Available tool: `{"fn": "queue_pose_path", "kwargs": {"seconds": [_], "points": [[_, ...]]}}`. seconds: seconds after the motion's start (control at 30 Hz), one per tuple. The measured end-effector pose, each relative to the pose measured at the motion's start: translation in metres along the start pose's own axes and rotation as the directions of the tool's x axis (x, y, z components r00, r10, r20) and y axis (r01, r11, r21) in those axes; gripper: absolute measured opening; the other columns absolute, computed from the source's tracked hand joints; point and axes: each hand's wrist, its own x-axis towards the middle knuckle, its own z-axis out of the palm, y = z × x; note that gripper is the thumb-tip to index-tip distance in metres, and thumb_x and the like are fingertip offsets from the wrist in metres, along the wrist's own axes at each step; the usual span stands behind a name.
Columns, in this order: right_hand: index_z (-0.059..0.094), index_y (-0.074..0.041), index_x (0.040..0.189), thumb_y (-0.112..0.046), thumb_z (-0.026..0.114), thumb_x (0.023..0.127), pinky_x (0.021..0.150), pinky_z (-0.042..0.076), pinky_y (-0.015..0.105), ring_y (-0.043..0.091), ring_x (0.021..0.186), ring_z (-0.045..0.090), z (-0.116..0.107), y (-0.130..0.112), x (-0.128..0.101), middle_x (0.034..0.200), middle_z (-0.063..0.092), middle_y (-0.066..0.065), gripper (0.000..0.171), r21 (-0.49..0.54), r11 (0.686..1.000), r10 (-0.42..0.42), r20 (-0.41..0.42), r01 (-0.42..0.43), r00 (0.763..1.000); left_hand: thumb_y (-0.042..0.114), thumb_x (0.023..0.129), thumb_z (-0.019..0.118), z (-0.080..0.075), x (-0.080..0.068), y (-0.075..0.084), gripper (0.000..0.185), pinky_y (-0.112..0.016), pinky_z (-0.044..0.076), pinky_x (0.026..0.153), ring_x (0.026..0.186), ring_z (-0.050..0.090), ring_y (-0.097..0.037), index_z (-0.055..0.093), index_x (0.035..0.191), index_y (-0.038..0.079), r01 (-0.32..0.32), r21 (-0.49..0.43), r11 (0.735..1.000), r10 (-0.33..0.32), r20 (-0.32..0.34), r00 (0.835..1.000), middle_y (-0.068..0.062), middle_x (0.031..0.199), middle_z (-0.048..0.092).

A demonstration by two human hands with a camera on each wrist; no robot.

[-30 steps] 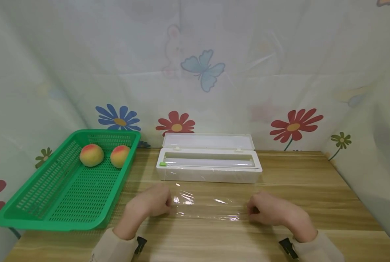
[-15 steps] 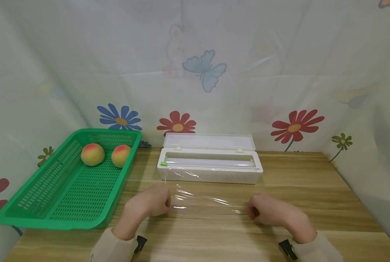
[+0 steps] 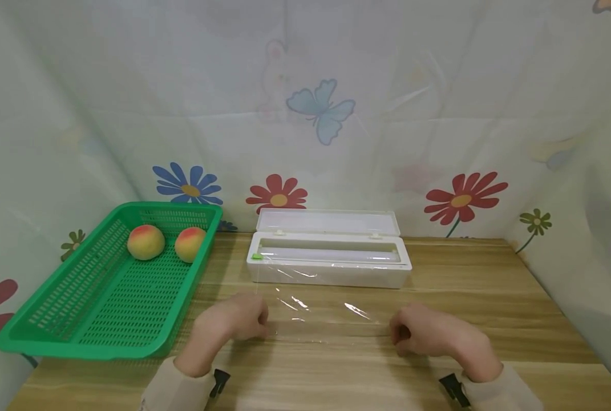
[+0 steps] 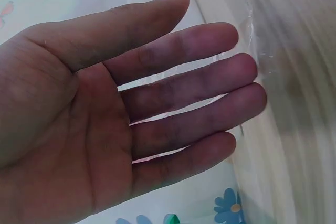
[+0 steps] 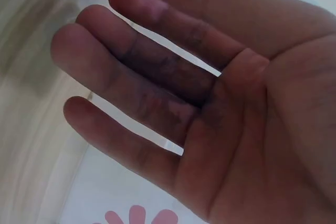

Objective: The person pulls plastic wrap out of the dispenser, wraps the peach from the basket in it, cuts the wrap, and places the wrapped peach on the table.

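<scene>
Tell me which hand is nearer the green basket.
Left. The left hand sits just right of the green basket, close to its near right corner. The right hand is across the stretched cling film, well to the right of it.

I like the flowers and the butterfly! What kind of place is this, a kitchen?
Probably not a real kitchen: more likely a small set-up work corner. A wooden table is walled in by hanging flower-print sheets, with only a green basket of peaches and a cling-film box.
</scene>
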Motion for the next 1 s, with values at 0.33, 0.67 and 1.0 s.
{"fn": "queue_pose_path", "kwargs": {"seconds": [0.33, 0.67, 1.0], "points": [[0.063, -0.015, 0.086, -0.013, 0.075, 0.094, 0.055, 0.042, 0.028, 0.01, 0.063, 0.047, -0.014, 0.002, 0.002, 0.071, 0.052, -0.007, 0.014, -0.094, 0.982, 0.118, -0.357, -0.161, 0.927, 0.019, 0.096, 0.074, -0.033, -0.018, -0.005, 0.015, -0.037, 0.051, 0.071, 0.078, 0.057, -0.017, 0.07, 0.107, 0.009, -0.042, -0.056, 0.998, 0.033, -0.149, 0.988, 0.002, 0.085, 0.062], [0.064, 0.006, 0.113, -0.003, 0.079, 0.088, 0.074, 0.055, 0.051, 0.038, 0.093, 0.062, -0.008, 0.015, 0.017, 0.111, 0.059, 0.023, 0.03, -0.09, 0.978, 0.07, -0.711, -0.189, 0.7, 0.021, 0.098, 0.072, -0.065, -0.055, -0.024, 0.034, -0.042, 0.056, 0.082, 0.098, 0.064, -0.022, 0.067, 0.127, 0.005, -0.07, -0.028, 0.997, 0.056, -0.346, 0.937, -0.001, 0.109, 0.07], [0.067, 0.015, 0.111, 0.005, 0.082, 0.082, 0.094, 0.049, 0.059, 0.047, 0.109, 0.061, -0.007, 0.033, 0.035, 0.116, 0.064, 0.03, 0.034, -0.162, 0.984, -0.084, -0.788, -0.073, 0.61, 0.025, 0.099, 0.07, -0.074, -0.063, -0.029, 0.035, -0.047, 0.056, 0.084, 0.103, 0.065, -0.027, 0.066, 0.128, 0.005, -0.05, 0.032, 0.998, 0.058, -0.356, 0.933, -0.008, 0.117, 0.069]]}}
